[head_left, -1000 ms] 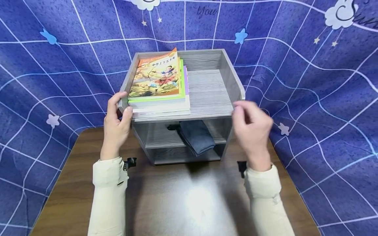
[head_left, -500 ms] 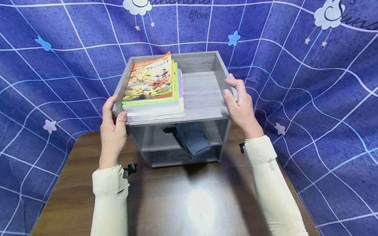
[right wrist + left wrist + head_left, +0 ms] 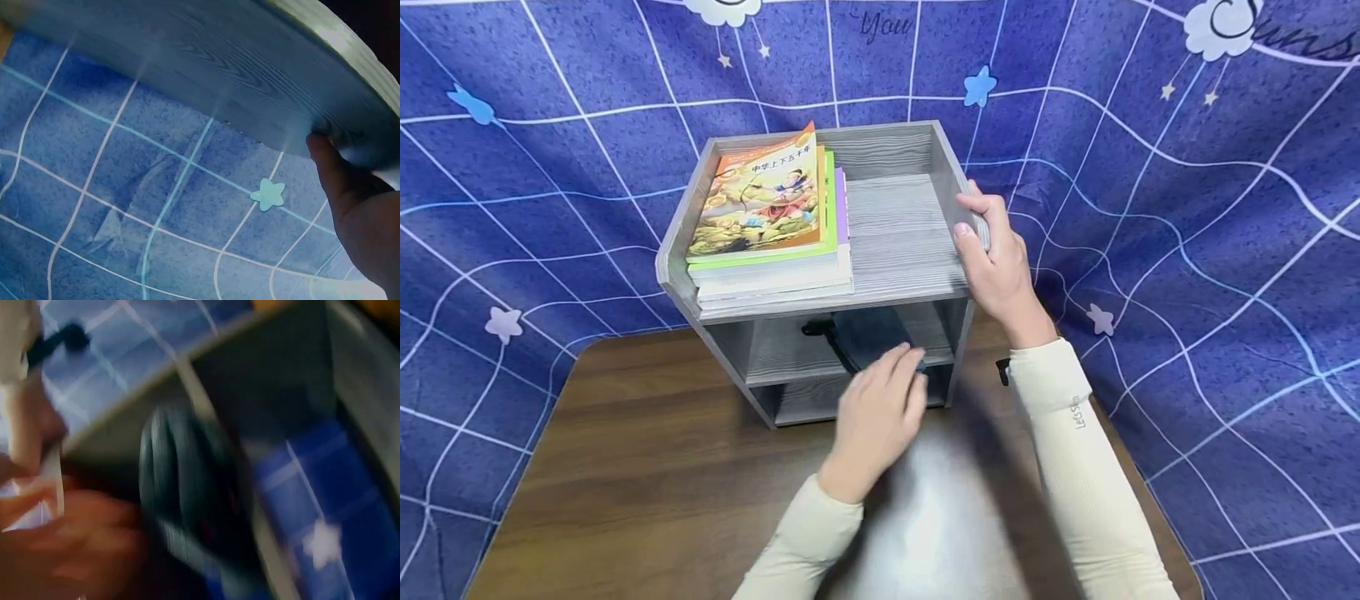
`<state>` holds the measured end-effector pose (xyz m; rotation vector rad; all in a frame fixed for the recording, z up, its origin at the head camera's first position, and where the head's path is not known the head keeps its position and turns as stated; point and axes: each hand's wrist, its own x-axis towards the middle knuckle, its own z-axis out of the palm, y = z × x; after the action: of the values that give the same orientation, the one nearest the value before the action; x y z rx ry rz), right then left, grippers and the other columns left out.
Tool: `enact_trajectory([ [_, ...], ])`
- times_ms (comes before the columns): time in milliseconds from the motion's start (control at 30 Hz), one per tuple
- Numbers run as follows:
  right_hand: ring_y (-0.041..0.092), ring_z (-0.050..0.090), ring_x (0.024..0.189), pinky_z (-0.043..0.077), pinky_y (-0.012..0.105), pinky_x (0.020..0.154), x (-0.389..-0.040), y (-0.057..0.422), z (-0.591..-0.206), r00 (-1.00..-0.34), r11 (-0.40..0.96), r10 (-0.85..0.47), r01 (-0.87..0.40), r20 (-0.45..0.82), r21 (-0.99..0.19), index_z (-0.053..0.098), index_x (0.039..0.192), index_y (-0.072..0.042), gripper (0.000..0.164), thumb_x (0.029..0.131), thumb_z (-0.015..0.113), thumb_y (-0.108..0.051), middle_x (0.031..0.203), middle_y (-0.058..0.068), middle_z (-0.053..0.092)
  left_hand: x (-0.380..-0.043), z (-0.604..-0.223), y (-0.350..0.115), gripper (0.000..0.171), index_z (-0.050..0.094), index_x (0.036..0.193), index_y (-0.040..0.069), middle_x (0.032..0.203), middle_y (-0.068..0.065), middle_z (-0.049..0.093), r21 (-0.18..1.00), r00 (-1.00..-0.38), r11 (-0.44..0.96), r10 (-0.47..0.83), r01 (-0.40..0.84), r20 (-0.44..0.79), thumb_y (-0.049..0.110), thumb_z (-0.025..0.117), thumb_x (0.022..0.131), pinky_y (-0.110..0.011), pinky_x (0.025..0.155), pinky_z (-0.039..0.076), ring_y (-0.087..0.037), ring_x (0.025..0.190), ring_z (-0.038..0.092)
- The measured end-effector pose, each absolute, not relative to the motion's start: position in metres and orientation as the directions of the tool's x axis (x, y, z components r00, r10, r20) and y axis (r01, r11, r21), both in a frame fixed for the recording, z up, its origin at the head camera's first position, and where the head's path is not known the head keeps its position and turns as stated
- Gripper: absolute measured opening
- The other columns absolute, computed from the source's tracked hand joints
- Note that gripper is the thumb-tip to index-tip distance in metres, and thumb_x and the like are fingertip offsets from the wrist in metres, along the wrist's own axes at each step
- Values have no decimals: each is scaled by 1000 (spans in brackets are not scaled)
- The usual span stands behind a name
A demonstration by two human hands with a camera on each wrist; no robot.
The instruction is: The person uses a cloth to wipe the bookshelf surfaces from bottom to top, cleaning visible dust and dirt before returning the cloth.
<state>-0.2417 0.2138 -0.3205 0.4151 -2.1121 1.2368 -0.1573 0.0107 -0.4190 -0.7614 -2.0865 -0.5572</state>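
Note:
A grey wood-grain desktop shelf (image 3: 895, 225) stands on the table. My right hand (image 3: 1000, 271) grips the front of its right side panel, thumb inside and fingers over the outer face. My left hand (image 3: 880, 417) is in front of the lower opening, fingers loosely bent and nothing seen in its grasp. Just beyond its fingertips, a dark blue folded cloth (image 3: 868, 333) lies on the middle shelf, partly hidden by that hand. The left wrist view is blurred, showing the folded cloth (image 3: 187, 481) beside the hand (image 3: 87, 531).
A stack of books (image 3: 760, 208) lies at the left of the top tray, an orange-covered one uppermost. A black object (image 3: 815, 327) sits left of the cloth. Brown wooden table (image 3: 647, 467) lies in front; a blue patterned curtain (image 3: 550, 183) hangs around it.
My right hand came onto the right panel and stays there. My left hand let go of the left panel and moved right and down to the cloth. The view shifted slightly.

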Motion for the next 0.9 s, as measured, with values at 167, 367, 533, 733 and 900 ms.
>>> enact_trajectory([
  [167,12,57,126,45,29,98,-243,222,-318,-797,458,38,-522,602,-720,62,131,-15,38,94,61,-24,145,-8,55,-168,-444,39,82,49,143,5,130,-17,56,-16,-799,927,332,376,502,49,80,82,-49,92,44,-34,111,54],
  [367,15,63,115,49,34,91,-242,224,-316,-809,483,35,-501,587,-718,62,132,-19,40,93,62,-28,142,-10,57,-190,-464,37,56,62,119,3,129,-22,56,1,-750,968,195,253,632,19,89,73,-48,92,45,-39,117,54],
  [533,16,63,114,48,40,92,-242,222,-315,-802,535,55,-480,595,-695,61,134,-21,40,94,59,-29,143,-10,57,-197,-470,22,52,60,120,5,138,-25,54,142,-748,925,187,352,637,-6,79,73,-55,100,42,-42,129,49],
  [733,15,58,122,46,41,97,-242,219,-316,-803,555,67,-463,592,-691,61,134,-22,41,94,57,-28,146,-10,54,-189,-459,15,73,48,148,3,138,-21,58,639,-891,690,20,340,453,-3,73,80,-51,98,46,-37,124,56],
  [900,13,56,125,45,39,99,-240,217,-318,-796,553,76,-467,600,-690,60,134,-22,41,94,56,-28,147,-10,52,-190,-450,46,66,49,150,12,134,-16,62,917,-958,346,-126,201,258,22,70,89,-47,93,47,-31,114,62],
])
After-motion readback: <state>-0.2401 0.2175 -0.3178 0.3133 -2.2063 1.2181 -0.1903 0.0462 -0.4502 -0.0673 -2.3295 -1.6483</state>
